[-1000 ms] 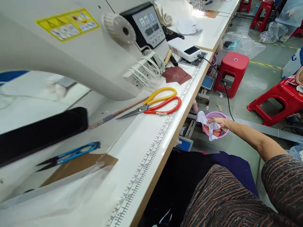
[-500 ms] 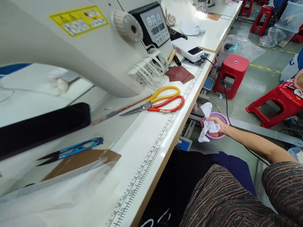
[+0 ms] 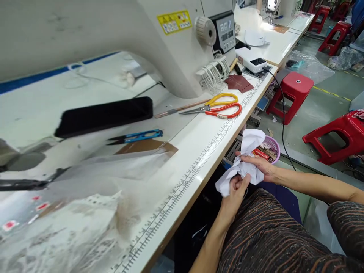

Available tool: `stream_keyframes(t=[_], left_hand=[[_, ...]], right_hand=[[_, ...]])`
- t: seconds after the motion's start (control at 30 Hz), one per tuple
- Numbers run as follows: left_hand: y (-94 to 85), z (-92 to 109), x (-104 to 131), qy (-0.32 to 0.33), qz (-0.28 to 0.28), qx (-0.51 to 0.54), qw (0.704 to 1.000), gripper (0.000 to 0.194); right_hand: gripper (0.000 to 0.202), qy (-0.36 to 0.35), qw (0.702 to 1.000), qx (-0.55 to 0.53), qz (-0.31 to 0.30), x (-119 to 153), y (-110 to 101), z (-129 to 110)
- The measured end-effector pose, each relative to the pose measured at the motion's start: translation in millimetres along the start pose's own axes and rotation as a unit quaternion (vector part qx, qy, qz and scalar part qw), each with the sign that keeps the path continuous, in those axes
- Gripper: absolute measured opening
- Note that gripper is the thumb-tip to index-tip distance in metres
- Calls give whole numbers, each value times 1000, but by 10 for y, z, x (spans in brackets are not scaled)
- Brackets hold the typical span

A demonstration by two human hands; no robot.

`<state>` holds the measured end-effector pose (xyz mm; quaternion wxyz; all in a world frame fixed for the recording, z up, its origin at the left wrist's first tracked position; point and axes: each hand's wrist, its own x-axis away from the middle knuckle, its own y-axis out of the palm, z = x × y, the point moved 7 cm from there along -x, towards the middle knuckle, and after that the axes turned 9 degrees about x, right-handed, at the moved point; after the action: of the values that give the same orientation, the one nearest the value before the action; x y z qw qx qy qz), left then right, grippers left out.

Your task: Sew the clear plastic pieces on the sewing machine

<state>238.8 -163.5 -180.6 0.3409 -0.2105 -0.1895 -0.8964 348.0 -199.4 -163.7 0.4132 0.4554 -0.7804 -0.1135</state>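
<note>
A crumpled piece of white fabric is held between both my hands, beside the table's front edge and above my lap. My left hand pinches its lower part with thumb and fingers. Higher up and to the right, my right hand grips the fabric, thumb on top and fingers partly hidden behind it. Just past the right hand is a pink plastic basket with a red packet and brown scraps inside.
On the sewing machine table lie yellow-and-red-handled scissors, blue thread snips, a black phone-like slab and lace fabric. A white power bank trails a black cable. Red stools stand on the floor.
My right hand has brought the white fabric from over the basket toward my lap. My left hand has come into view and taken hold of it. The view has swung left.
</note>
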Motion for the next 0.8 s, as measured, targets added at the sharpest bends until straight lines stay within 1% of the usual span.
stream_keyframes(t=[0.07, 0.17, 0.27, 0.33, 0.43, 0.57, 0.8], left_hand=[[-59, -42, -71, 24, 29, 31, 999, 46], [-201, -93, -85, 53, 73, 53, 995, 43], [-287, -136, -78, 58, 95, 66, 992, 46], [-299, -148, -83, 58, 100, 75, 991, 49], [-283, -159, -92, 54, 99, 77, 991, 51], [-271, -191, -97, 44, 92, 65, 993, 44], [-335, -258, -138, 46, 107, 43, 992, 44]], right_hand=[[16, 27, 999, 34, 12, 4, -49, 44], [8, 80, 993, 84, 34, -1, -215, 49], [13, 108, 985, 122, 59, -2, -372, -12], [15, 110, 982, 134, 73, 1, -417, -57], [13, 119, 981, 134, 76, 9, -399, -92], [12, 141, 981, 115, 61, 1, -329, -114], [15, 154, 981, 109, 40, -24, -264, -127]])
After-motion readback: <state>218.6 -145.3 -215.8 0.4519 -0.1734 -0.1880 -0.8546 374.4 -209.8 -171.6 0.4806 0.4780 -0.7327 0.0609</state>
